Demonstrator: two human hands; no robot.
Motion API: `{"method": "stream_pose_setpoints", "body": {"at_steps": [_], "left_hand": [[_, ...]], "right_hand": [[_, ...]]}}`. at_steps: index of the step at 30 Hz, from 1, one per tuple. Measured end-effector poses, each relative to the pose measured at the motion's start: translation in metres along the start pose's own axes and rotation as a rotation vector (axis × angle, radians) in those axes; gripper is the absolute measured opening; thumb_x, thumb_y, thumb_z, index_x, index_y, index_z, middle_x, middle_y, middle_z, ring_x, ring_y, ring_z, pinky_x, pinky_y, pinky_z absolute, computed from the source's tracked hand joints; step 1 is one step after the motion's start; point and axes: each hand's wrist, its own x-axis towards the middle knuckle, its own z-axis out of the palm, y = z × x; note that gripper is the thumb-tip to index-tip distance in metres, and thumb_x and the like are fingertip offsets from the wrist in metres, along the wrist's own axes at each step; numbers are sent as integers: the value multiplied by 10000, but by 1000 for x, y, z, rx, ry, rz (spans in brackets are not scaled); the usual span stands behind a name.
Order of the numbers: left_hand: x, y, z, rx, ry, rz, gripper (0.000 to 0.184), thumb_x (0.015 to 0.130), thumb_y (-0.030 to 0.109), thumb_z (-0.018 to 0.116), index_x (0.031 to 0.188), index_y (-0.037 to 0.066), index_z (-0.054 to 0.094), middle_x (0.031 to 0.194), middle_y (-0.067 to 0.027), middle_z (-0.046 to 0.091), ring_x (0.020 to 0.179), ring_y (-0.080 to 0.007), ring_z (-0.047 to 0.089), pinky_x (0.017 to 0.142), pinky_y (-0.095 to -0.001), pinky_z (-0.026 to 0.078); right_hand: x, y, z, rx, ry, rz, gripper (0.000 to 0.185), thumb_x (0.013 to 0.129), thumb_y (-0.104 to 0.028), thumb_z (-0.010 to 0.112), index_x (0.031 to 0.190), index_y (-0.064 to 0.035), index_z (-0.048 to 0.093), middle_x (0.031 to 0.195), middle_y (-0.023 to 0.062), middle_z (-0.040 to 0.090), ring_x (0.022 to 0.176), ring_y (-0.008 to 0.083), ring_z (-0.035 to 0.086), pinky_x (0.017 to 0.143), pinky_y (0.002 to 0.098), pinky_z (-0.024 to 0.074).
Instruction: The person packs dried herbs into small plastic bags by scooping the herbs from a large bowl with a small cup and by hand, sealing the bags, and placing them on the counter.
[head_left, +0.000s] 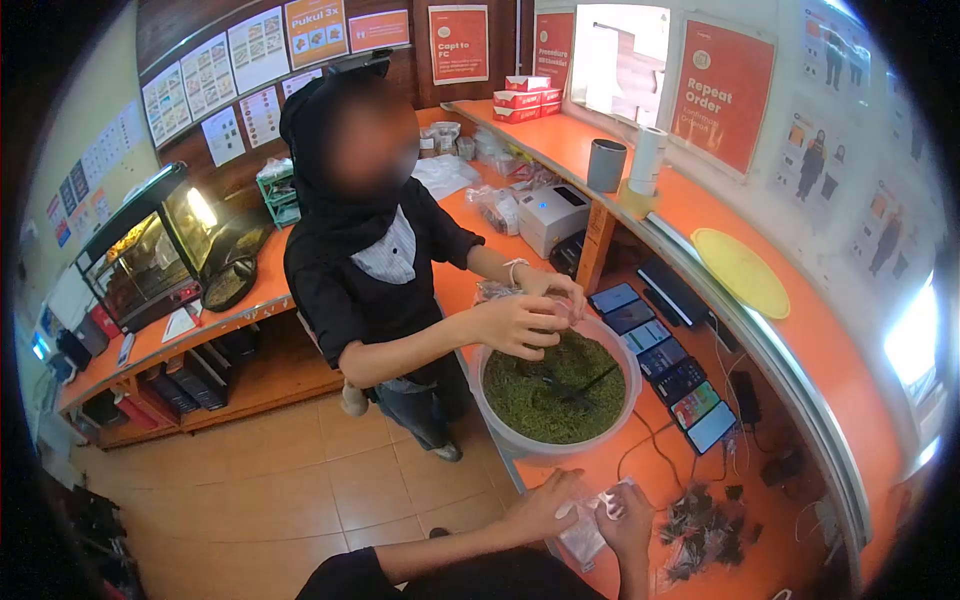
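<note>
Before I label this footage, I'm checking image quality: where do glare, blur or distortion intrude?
Head view: fisheye distortion bows the upper orange shelf, the corners go black; glare whitens a patch at far right; a blur covers the co-worker's face; the wearer's left hand and right hand read fairly clearly.

A lit glass food warmer (140, 265) stands on an orange counter (265, 285) at left. At right, a row of phones (661, 357) lies below a shelf (790, 350) holding a grey cup (606, 168) and, farther back, red-and-white boxes (519, 102); a white printer (551, 218) sits beyond.
</note>
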Motion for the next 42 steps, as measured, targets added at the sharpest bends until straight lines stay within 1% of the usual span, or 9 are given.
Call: {"method": "stream_pose_setpoints", "body": {"at_steps": [4,7,11,15,20,24,31,36,42], "left_hand": [[-1,4,-4,-348,-45,202,555,832,248,747,1293,40,518,1155,-156,617,1092,-341,634,910,-416,533],[4,1,-21,-428,-198,-18,677,784,296,809,1330,39,501,1306,-167,538,1207,-301,573,937,-408,521],[-1,-6,-22,-82,188,177,704,726,265,824,1331,53,534,1239,-135,598,1129,-331,592,983,-426,471],[-7,23,-29,126,141,206,689,744,240,822,1350,58,550,1246,-160,622,1147,-337,609,952,-394,505],[-16,15,-28,-236,105,-77,667,777,212,790,1384,87,543,1216,-116,642,697,-176,623,678,-301,531],[-15,21,-42,-247,162,-50,616,796,196,779,1366,100,566,1201,-107,666,533,-120,539,562,-261,504],[-32,7,-76,-398,285,-130,574,817,143,792,1341,52,577,1232,-53,674,672,-34,570,613,-212,490],[-46,-15,-107,-516,361,-282,505,839,87,772,1308,34,592,1221,-57,668,820,-58,640,689,-218,498],[-47,-29,-122,-533,469,-225,518,834,48,767,1314,16,576,1227,-91,656,961,-113,656,750,-232,511]], "right_hand": [[1,1,2,71,-95,-95,59,726,31,696,772,-5,699,701,94,666,601,178,657,572,295,526],[6,-8,-11,28,-120,-136,116,765,47,673,851,-17,716,725,123,671,589,200,647,552,297,502],[7,-31,-15,-23,-45,-99,74,770,27,676,829,-12,699,700,123,658,572,196,640,529,307,497],[3,-34,1,-127,-139,-120,42,804,-56,671,829,-22,668,677,124,639,537,256,632,504,346,501],[47,-64,-11,-303,-28,-306,71,807,-88,690,869,-56,677,791,113,663,717,266,685,574,354,511],[131,-120,-20,-444,60,-788,119,762,-70,670,877,-96,689,936,77,634,1073,239,588,947,416,430],[206,-85,-4,-874,-394,-942,226,710,-92,674,931,-123,707,1001,35,660,1070,220,570,957,412,396],[227,-117,-13,-646,-142,-1018,176,749,-87,660,920,-94,697,811,60,540,875,253,522,775,389,384],[218,-107,46,-412,-366,-1027,165,781,-113,636,937,-101,687,869,71,606,922,271,541,822,416,415]]}}
